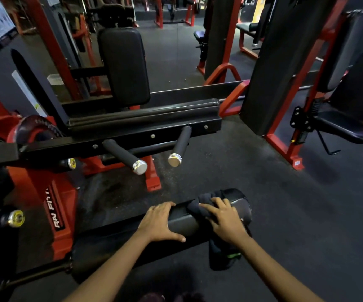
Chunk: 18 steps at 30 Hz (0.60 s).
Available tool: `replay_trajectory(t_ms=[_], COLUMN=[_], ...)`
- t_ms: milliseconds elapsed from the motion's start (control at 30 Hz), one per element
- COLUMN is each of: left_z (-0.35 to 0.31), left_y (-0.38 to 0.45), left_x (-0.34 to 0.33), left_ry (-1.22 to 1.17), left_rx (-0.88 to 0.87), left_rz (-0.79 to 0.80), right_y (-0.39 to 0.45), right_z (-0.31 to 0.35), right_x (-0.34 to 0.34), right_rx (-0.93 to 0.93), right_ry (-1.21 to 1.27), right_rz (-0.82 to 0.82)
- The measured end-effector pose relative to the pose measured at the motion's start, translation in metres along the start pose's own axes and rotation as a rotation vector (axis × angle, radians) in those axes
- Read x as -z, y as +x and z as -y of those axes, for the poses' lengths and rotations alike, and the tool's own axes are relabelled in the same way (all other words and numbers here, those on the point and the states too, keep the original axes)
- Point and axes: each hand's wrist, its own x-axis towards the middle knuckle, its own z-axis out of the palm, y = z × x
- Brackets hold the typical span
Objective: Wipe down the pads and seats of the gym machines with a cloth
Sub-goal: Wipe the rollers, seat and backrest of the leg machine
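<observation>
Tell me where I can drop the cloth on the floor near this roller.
Bare floor lies right of the roller pad, up to the red frame foot. Left is crowded: machine base and two handles.

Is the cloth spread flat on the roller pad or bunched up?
Bunched up. The dark cloth is crumpled over the roller pad under the right hand, with a loose end hanging below the pad.

Cloth (204,205) partly under hand (226,221).
</observation>
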Motion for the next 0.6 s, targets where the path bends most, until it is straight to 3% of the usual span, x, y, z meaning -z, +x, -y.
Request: replay_trajectory(t_ms=[133, 233, 367, 433, 533, 600], left_z=[0.003, 0.001, -0.004, -0.009, -0.013, -0.010], left_y=[0.004, 0.007, 0.018, 0.027, 0.038, 0.040], left_x=[-0.004, 0.002, 0.018, 0.024, 0.025, 0.024], left_ry=[0.022, 0.011, 0.020, 0.101, 0.114, -0.023], left_rx=[-0.012, 0.016, 0.030, 0.017, 0.060, 0.110], left_rz=[0.003, 0.096, 0.183, 0.241, 0.355, 0.414], right_y=[0.006, 0.007, 0.003, 0.005, 0.013, 0.013], right_z=[0.035, 0.002, -0.061, -0.044, 0.020, 0.037], right_x=[-0.011, 0.001, 0.023, 0.026, 0.011, 0.001], right_rx=[0.171, 0.218, -0.083, -0.156, 0.012, 0.101], right_ry=[0.009, -0.022, -0.079, -0.087, -0.065, -0.038], right_rz=[0.041, 0.073, -0.002, 0.047, 0.111, 0.159])
